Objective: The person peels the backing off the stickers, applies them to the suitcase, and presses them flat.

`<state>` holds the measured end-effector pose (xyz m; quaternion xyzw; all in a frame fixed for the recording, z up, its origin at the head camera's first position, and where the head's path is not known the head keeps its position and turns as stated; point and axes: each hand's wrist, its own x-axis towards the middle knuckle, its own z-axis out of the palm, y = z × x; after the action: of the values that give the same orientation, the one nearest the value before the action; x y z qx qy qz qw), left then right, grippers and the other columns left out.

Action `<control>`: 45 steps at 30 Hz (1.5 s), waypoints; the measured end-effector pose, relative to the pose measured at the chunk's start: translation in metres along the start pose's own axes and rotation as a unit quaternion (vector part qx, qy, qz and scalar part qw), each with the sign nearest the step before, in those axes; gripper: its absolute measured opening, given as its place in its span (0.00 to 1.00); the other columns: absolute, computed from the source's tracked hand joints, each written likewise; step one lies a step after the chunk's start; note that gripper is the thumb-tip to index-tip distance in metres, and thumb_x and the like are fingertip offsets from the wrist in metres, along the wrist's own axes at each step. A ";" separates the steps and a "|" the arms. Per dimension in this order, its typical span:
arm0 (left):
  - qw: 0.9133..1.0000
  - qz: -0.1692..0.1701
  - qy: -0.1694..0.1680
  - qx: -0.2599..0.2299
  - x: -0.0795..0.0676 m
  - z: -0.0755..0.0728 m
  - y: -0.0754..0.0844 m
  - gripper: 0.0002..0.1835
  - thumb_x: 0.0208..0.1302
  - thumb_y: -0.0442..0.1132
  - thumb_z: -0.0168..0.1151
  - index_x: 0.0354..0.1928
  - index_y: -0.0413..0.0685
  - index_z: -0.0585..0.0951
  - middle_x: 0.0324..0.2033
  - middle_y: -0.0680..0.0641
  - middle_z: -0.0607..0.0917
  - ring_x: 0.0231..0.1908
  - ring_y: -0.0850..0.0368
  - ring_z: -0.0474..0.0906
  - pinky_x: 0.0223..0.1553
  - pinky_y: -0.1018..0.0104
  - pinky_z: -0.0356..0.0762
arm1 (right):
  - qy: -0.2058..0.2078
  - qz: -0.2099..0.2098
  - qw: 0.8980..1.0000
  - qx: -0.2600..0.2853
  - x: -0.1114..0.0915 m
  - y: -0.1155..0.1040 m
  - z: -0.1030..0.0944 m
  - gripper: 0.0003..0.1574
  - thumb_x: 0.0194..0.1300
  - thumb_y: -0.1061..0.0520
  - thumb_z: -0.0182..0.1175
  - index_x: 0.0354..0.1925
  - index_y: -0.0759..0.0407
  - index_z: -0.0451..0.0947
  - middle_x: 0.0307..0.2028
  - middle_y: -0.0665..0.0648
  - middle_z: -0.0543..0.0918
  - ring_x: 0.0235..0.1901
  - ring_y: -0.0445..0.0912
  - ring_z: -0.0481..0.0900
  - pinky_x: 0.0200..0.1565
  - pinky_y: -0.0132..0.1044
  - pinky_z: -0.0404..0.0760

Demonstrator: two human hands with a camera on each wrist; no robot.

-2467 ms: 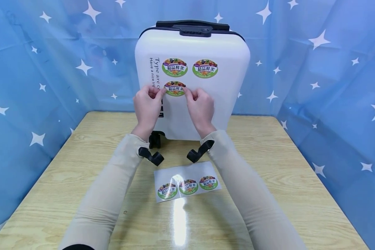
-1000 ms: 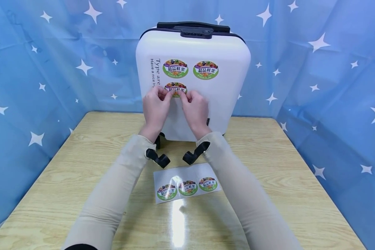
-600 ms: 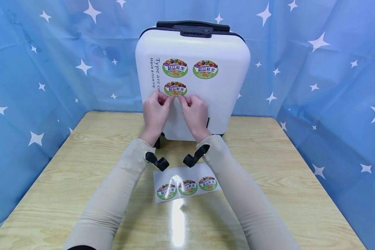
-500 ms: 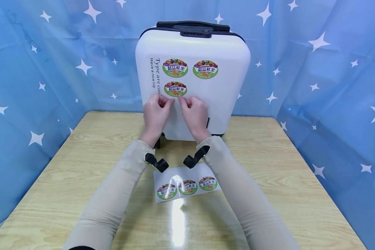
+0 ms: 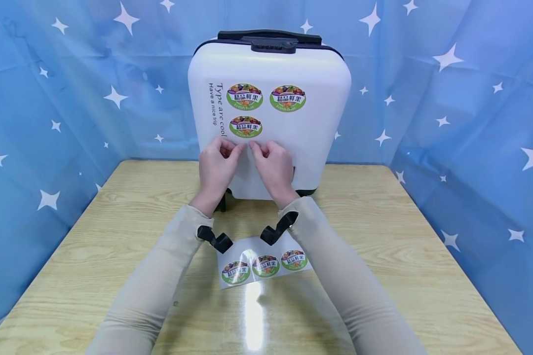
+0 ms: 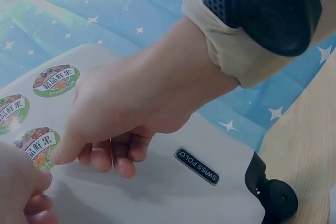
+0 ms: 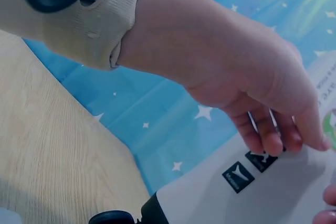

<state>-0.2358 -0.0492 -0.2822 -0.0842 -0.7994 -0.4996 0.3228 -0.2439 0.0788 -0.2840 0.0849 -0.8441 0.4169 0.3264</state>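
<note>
A white suitcase (image 5: 320,98) stands upright on the table, with two oval fruit stickers, the upper left sticker (image 5: 245,96) and upper right sticker (image 5: 287,98), on its front. Below the left one lies a third oval sticker (image 5: 246,126), flat on the shell. My left hand (image 5: 216,165) and right hand (image 5: 274,165) are just under this sticker, thumb tips close together, fingers loosely curled and holding nothing. In the left wrist view the left thumb tip is right at the edge of the lower sticker (image 6: 39,148).
A backing sheet (image 5: 288,242) bearing several fruit stickers lies on the wooden table (image 5: 373,236) between my forearms. The suitcase carries a black nameplate (image 6: 197,165) and a caster wheel (image 6: 281,199). A blue star-patterned curtain (image 5: 115,64) hangs around the table.
Both hands first held the lower sticker by its left and right edges. The thumbs then came together over it and slid down, and now sit below it, off its face.
</note>
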 end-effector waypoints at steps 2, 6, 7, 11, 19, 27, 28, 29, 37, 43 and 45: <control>1.000 0.000 -0.002 0.004 -0.001 -0.001 0.001 0.12 0.59 0.43 0.65 0.28 0.39 0.77 0.23 0.45 0.80 0.23 0.55 0.73 0.24 0.68 0.68 | -0.001 -0.008 1.000 0.006 -0.001 -0.001 -0.001 0.24 0.62 0.44 0.59 0.18 0.58 0.74 0.15 0.51 0.74 0.17 0.43 0.69 0.21 0.32 0.65; 1.000 -0.007 -0.015 0.014 -0.005 -0.004 0.002 0.13 0.60 0.43 0.63 0.30 0.39 0.78 0.24 0.44 0.80 0.24 0.54 0.73 0.25 0.67 0.69 | -0.011 -0.011 1.000 0.021 -0.004 -0.002 -0.004 0.21 0.62 0.45 0.60 0.21 0.58 0.75 0.17 0.52 0.76 0.18 0.43 0.71 0.22 0.32 0.67; 1.000 -0.009 -0.020 0.017 -0.006 -0.005 0.003 0.13 0.61 0.43 0.63 0.31 0.39 0.78 0.25 0.45 0.80 0.25 0.54 0.73 0.25 0.67 0.70 | -0.016 -0.010 1.000 0.025 -0.005 -0.003 -0.005 0.20 0.62 0.46 0.60 0.22 0.59 0.76 0.18 0.52 0.76 0.19 0.43 0.71 0.22 0.32 0.68; 0.999 -0.012 -0.042 0.019 -0.012 -0.008 0.005 0.13 0.62 0.44 0.62 0.32 0.39 0.78 0.26 0.45 0.81 0.26 0.55 0.74 0.25 0.66 0.71 | -0.034 -0.011 0.999 0.033 -0.009 -0.003 -0.006 0.18 0.63 0.46 0.59 0.25 0.59 0.76 0.20 0.52 0.77 0.20 0.42 0.72 0.23 0.33 0.70; 0.998 0.001 -0.057 0.011 -0.024 -0.010 0.005 0.10 0.62 0.42 0.62 0.34 0.40 0.78 0.28 0.46 0.80 0.27 0.55 0.73 0.26 0.65 0.71 | -0.032 -0.031 0.998 0.046 -0.019 -0.005 -0.009 0.15 0.63 0.49 0.60 0.26 0.59 0.76 0.19 0.51 0.77 0.19 0.42 0.71 0.22 0.33 0.70; 0.997 -0.024 -0.075 0.021 -0.034 -0.012 0.006 0.10 0.62 0.42 0.61 0.35 0.40 0.78 0.30 0.46 0.81 0.28 0.55 0.74 0.27 0.65 0.72 | -0.046 -0.033 0.996 0.063 -0.028 -0.004 -0.014 0.11 0.62 0.53 0.61 0.29 0.59 0.76 0.20 0.52 0.77 0.20 0.42 0.71 0.23 0.33 0.71; 0.996 -0.027 -0.078 0.023 -0.034 -0.012 0.006 0.10 0.62 0.42 0.61 0.35 0.40 0.78 0.30 0.46 0.81 0.28 0.54 0.74 0.27 0.64 0.72 | -0.047 -0.032 0.996 0.063 -0.029 -0.003 -0.014 0.11 0.62 0.53 0.62 0.29 0.59 0.76 0.20 0.52 0.77 0.20 0.42 0.71 0.23 0.33 0.71; 0.996 -0.029 -0.080 0.025 -0.035 -0.012 0.006 0.10 0.62 0.42 0.61 0.35 0.40 0.78 0.30 0.46 0.81 0.28 0.54 0.75 0.27 0.64 0.72 | -0.049 -0.032 0.996 0.064 -0.030 -0.002 -0.014 0.11 0.62 0.53 0.62 0.29 0.59 0.76 0.21 0.52 0.77 0.20 0.42 0.71 0.24 0.33 0.71; 0.990 -0.040 -0.116 0.065 -0.046 -0.016 0.000 0.11 0.63 0.42 0.60 0.36 0.40 0.77 0.30 0.45 0.80 0.28 0.53 0.75 0.29 0.63 0.73 | -0.081 -0.009 0.994 0.072 -0.041 0.007 -0.020 0.09 0.62 0.54 0.62 0.31 0.59 0.76 0.22 0.52 0.77 0.20 0.43 0.72 0.23 0.34 0.72; 0.982 -0.041 -0.148 0.110 -0.057 -0.021 -0.007 0.11 0.62 0.42 0.61 0.35 0.40 0.78 0.28 0.45 0.80 0.26 0.53 0.75 0.28 0.62 0.73 | -0.108 0.000 0.992 0.062 -0.052 0.013 -0.024 0.08 0.62 0.54 0.61 0.32 0.58 0.76 0.24 0.51 0.78 0.21 0.44 0.73 0.23 0.34 0.72; 0.980 -0.037 -0.158 0.119 -0.060 -0.021 -0.009 0.11 0.62 0.42 0.62 0.35 0.39 0.78 0.28 0.45 0.80 0.27 0.52 0.75 0.29 0.61 0.73 | -0.111 -0.003 0.992 0.059 -0.056 0.015 -0.026 0.08 0.62 0.53 0.61 0.32 0.57 0.76 0.25 0.51 0.79 0.21 0.43 0.72 0.23 0.34 0.72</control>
<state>-0.1840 -0.0606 -0.3190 -0.0932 -0.8967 -0.3926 0.1820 -0.1945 0.1007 -0.3166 0.1520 -0.8487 0.4531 0.2264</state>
